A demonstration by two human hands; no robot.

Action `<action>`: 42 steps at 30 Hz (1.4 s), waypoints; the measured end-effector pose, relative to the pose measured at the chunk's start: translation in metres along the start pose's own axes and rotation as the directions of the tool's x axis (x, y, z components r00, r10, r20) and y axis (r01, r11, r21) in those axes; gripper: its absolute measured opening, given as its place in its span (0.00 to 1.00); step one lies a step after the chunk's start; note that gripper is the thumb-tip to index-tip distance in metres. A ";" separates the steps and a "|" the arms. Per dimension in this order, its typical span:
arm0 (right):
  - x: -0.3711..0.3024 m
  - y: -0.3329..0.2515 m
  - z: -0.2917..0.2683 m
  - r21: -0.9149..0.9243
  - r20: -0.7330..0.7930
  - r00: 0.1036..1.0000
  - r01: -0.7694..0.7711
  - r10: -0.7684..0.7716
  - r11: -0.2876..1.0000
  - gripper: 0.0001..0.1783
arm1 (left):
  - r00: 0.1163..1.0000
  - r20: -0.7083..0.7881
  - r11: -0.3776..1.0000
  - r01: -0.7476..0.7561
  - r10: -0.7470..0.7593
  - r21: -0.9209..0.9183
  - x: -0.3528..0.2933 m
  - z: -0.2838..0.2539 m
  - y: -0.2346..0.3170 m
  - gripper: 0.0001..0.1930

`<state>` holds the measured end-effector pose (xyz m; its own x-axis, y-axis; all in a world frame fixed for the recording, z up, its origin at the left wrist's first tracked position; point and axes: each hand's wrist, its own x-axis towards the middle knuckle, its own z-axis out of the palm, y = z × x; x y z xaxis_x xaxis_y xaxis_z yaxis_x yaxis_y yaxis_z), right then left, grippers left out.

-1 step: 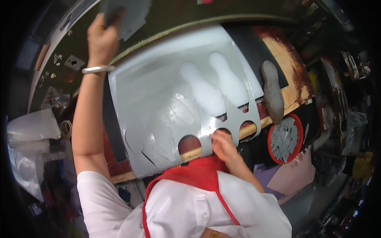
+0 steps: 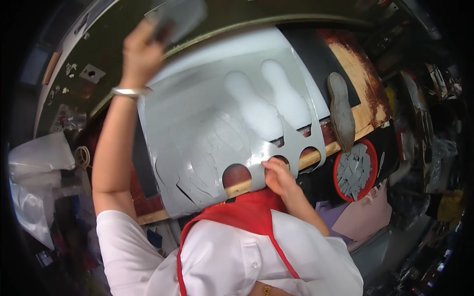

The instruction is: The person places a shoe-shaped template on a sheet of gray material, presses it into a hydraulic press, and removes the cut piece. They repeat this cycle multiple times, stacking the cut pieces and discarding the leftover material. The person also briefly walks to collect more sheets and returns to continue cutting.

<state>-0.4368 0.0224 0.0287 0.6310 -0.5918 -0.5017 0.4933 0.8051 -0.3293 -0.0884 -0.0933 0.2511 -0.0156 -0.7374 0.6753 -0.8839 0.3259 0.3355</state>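
Note:
My left hand [image 2: 142, 52] is raised at the far left, closed on a flat grey piece [image 2: 186, 18] that motion smears. Whether that is one piece or a small stack, I cannot tell. Across the work board lies a large, glossy grey sheet [image 2: 182, 118] with sole-shaped and rounded openings cut through it. Several cut outlines in the sheet still hold their pieces. At its near edge, beside a rounded opening, my right hand [image 2: 280, 176] grips the sheet with bent fingers. White sheeting [image 2: 252, 42] beneath shows through two sole-shaped openings.
Right of the sheet, a worn sole-shaped block [image 2: 340, 111] lies over a black sheet [image 2: 316, 64] and the wooden board [image 2: 358, 69]. A red-rimmed bowl [image 2: 337, 185] of grey scraps stands nearer. Clear plastic bags [image 2: 42, 158] lie at the left.
My left hand has shifted rightward with the grey piece, which now reaches further right. My right hand stays at the sheet's near edge, almost unmoved.

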 end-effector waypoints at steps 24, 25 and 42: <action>-0.020 -0.005 0.031 -0.353 -0.181 0.982 -0.012 -0.056 0.935 0.24 | 0.711 0.011 0.616 0.617 -0.703 -0.490 -0.087 0.032 -0.026 0.19; -0.032 -0.006 0.033 -0.603 -0.122 0.975 0.077 -0.187 0.794 0.23 | 0.721 -0.174 0.686 0.514 -0.671 -0.514 -0.064 0.009 -0.038 0.18; 0.016 0.066 0.068 -0.753 0.120 0.984 0.006 0.128 0.658 0.47 | 0.630 0.542 0.826 -0.347 0.556 -0.445 -0.245 -0.018 0.035 0.37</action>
<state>-0.3531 0.0636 0.0534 0.7562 -0.4840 -0.4403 -0.1221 0.5567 -0.8217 -0.1069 0.1095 0.1090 -0.7546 -0.6040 0.2565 -0.5168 0.7879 0.3349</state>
